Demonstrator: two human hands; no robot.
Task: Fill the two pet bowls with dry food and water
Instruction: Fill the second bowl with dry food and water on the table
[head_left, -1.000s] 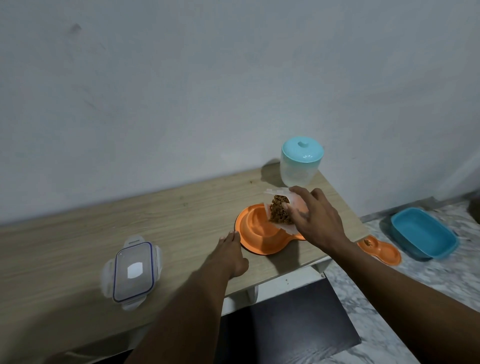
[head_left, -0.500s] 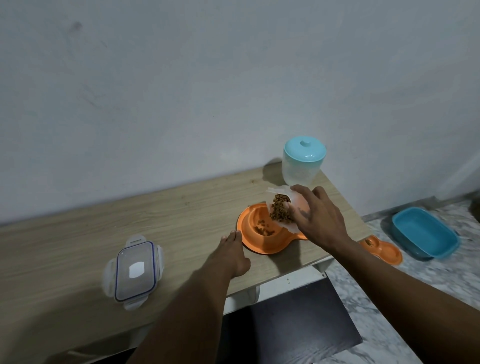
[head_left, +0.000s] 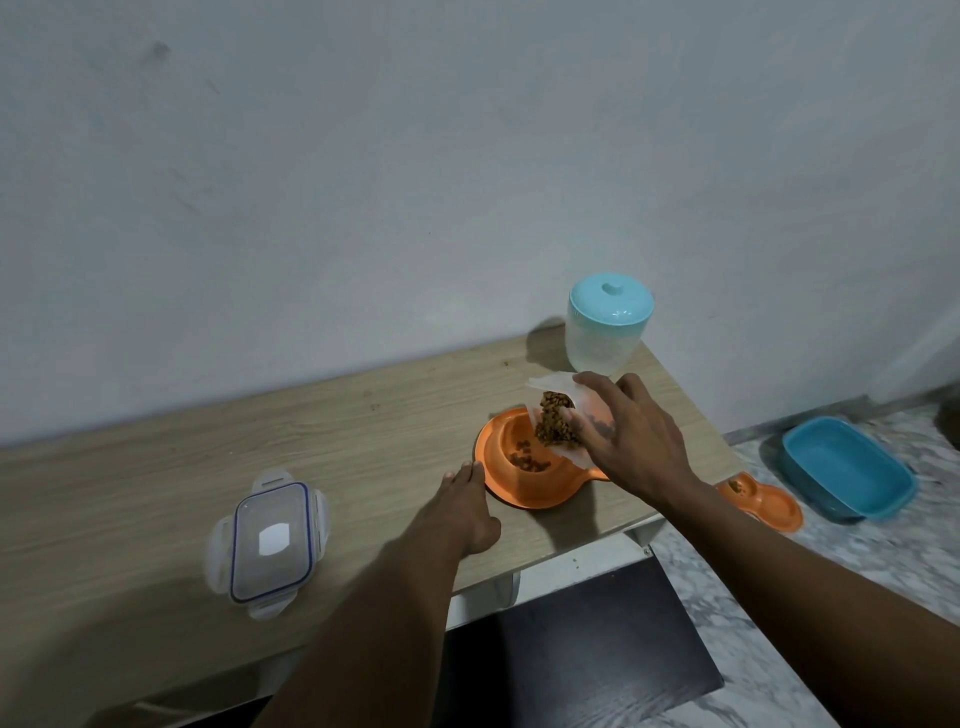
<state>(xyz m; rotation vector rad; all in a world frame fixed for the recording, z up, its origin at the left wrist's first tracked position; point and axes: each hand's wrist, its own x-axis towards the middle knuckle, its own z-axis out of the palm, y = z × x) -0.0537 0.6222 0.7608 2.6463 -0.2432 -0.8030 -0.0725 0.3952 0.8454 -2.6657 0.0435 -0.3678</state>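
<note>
Nearest the camera, on the wooden desk (head_left: 156, 457), a clear clip-lock lid (head_left: 271, 540) with a blue seal lies flat, well to the left of the orange pet bowl (head_left: 511, 480). The left hand (head_left: 465, 512) rests palm down on the desk just left of the orange pet bowl, fingers together and stretched flat, their tips touching or almost touching its rim; it holds nothing. The bowl sits near the desk's front right corner, and a small heap of brown dry food (head_left: 527, 457) lies in its near hollow. Just above the bowl, the right hand (head_left: 631, 441) is closed around a clear plastic container (head_left: 558, 421) tipped steeply toward the bowl, its open mouth facing left and down, with kibble crowded at the lip. Behind the bowl, at the desk's far right corner against the wall (head_left: 415, 182), stands a translucent jar (head_left: 605, 325) with a teal lid. To the right of the bowl and lower, on the marble floor (head_left: 779, 649), lie a second orange double bowl (head_left: 763, 504) with a few bits of food in it and, beside that, a teal rectangular tub (head_left: 849, 475).
</note>
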